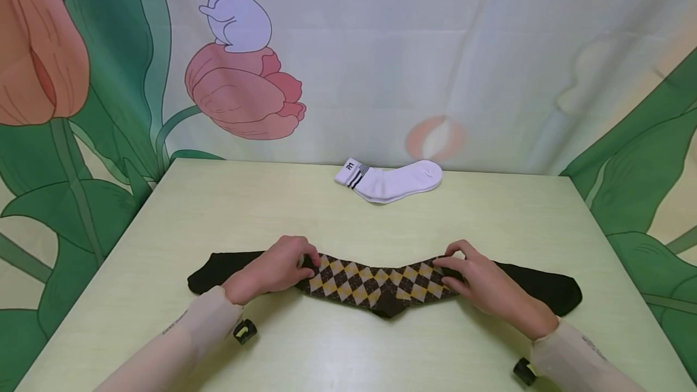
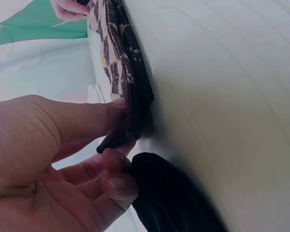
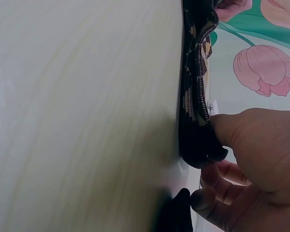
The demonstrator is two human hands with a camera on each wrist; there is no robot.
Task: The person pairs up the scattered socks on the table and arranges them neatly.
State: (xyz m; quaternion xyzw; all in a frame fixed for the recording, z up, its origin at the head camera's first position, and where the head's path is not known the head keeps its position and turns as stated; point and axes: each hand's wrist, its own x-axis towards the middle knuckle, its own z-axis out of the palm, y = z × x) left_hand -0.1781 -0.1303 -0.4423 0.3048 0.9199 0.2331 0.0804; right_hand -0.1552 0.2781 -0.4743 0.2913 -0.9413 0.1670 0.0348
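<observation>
Argyle socks [image 1: 354, 283] in brown, yellow and grey lie across the middle of the table, heel toward me. My left hand [image 1: 278, 265] pinches their left end between thumb and fingers. At the other end, the dark tip [image 3: 198, 145] is pinched by my right hand [image 1: 484, 280]. A black sock [image 1: 218, 271] extends out to the left, partly hidden by my left hand and wrist; its edge [image 2: 150, 169] comes close to the fingertips. Another black sock [image 1: 544, 289] lies beyond my right hand, partly covered by it.
White socks [image 1: 400, 181] with black stripes lie at the table's back edge. The pale table [image 1: 348, 349] meets a printed curtain [image 1: 370, 77] behind it. Small dark clips [image 1: 245, 331] hang near both cuffs.
</observation>
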